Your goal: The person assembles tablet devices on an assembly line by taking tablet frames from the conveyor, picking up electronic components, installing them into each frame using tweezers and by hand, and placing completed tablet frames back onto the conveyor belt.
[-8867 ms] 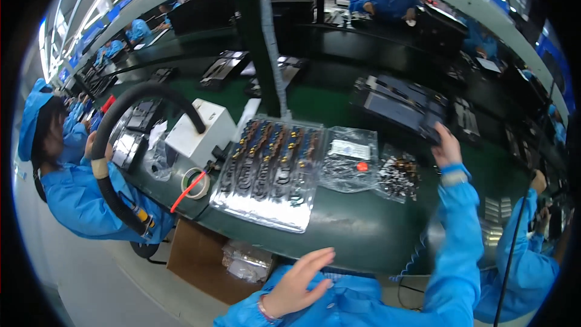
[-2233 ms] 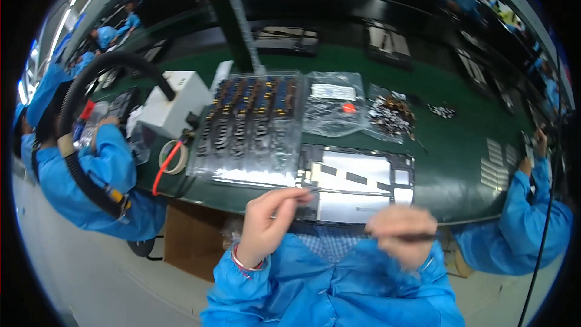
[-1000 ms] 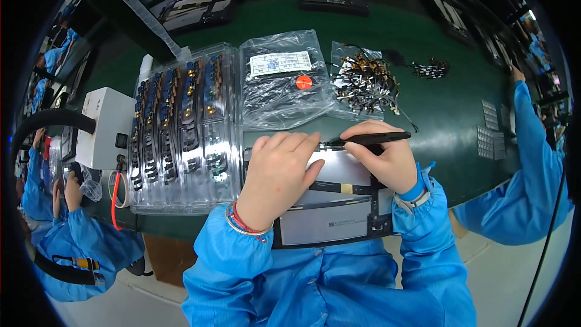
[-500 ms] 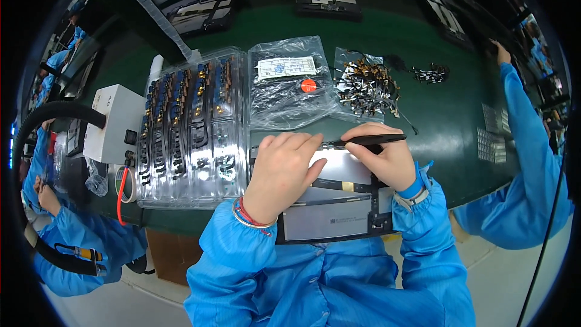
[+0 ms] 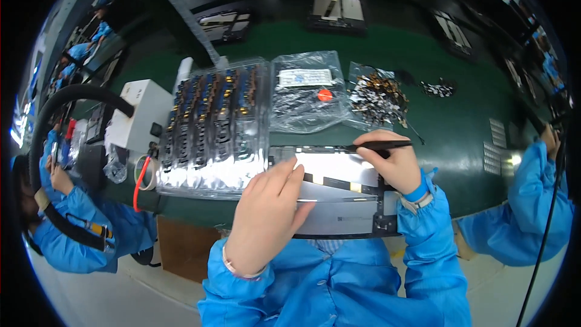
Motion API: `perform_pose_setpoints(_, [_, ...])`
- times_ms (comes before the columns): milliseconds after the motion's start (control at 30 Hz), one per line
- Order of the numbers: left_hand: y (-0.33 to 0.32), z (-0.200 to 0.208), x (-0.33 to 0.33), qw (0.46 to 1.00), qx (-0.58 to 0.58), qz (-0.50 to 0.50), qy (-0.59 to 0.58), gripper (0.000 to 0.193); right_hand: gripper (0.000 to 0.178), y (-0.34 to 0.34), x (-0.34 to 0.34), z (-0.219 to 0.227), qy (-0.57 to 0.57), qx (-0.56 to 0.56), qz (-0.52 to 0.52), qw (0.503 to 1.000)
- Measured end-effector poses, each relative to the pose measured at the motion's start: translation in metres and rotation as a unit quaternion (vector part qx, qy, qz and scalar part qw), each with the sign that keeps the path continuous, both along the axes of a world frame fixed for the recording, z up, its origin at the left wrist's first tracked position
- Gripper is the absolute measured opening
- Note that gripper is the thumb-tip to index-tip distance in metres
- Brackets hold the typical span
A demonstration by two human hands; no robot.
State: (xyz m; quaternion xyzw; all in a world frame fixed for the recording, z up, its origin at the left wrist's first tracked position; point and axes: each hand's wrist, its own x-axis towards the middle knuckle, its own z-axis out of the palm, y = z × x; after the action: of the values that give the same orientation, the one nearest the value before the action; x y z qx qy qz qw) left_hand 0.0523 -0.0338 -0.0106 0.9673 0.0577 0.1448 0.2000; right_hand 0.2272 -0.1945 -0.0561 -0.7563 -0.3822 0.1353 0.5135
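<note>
An opened tablet [image 5: 348,223] with grey battery panels, a dark frame and a gold-marked flex strip [image 5: 339,183] lies in front of me at the table's near edge. My left hand [image 5: 266,209] rests over its left part, fingers stretched and close together, holding nothing visible. At the far right part of the tablet, my right hand [image 5: 393,163] pinches slim black tweezers [image 5: 387,145]. The tip points left along the tablet's far edge. What the tip touches is too small to tell.
Left of the tablet sits a clear tray [image 5: 209,175] with rows of small cable boards. Beyond lie a plastic bag [image 5: 305,106] and a heap of small cables [image 5: 378,100]. A white box [image 5: 142,112] with a black hose stands left. Co-workers' blue sleeves [image 5: 532,206] flank both sides.
My left hand has slid from the tablet's far edge back toward me, uncovering its upper left part. My right hand keeps the tweezers at the far edge. The whole view has shifted slightly.
</note>
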Motion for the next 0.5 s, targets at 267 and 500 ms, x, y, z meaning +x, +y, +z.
perform_pose_setpoints(267, [0.121, -0.013, 0.020, 0.980, 0.110, 0.096, -0.132, 0.018, 0.009, -0.049, -0.017, 0.028, 0.128, 0.116, 0.018, 0.985])
perform_pose_setpoints(500, [0.182, -0.033, 0.080, 0.973, 0.202, 0.106, -0.033, 0.011, 0.009, -0.107, -0.078, 0.039, 0.016, 0.049, -0.073, 0.996])
